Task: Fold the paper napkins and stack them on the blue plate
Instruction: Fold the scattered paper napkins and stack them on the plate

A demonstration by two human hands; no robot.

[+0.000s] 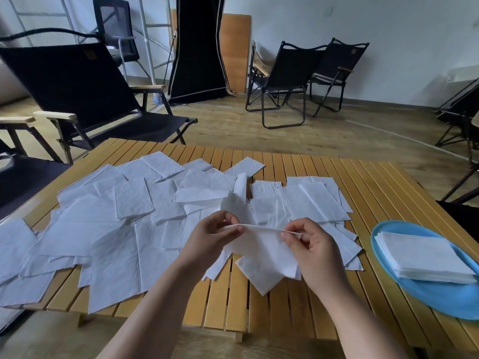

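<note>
**Both hands pinch one napkin's top edge**

Pinched between thumb and fingers, the napkin [267,257] hangs from the left hand [210,239] and right hand [309,246] above the slatted table [375,193]. Thin and limp, it likely tears easily; corners seem the best hold. Folded ones already sit on the blue plate [440,299], right.

two bare forearms rise from the bottom edge of the frame, unsleeved all the way down to that edge. the left hand [211,238] and the right hand [312,251] wear no gloves, rings, watch or bracelet. fingernails are short and unpainted. no clothing shows anywhere on the arms.
</note>
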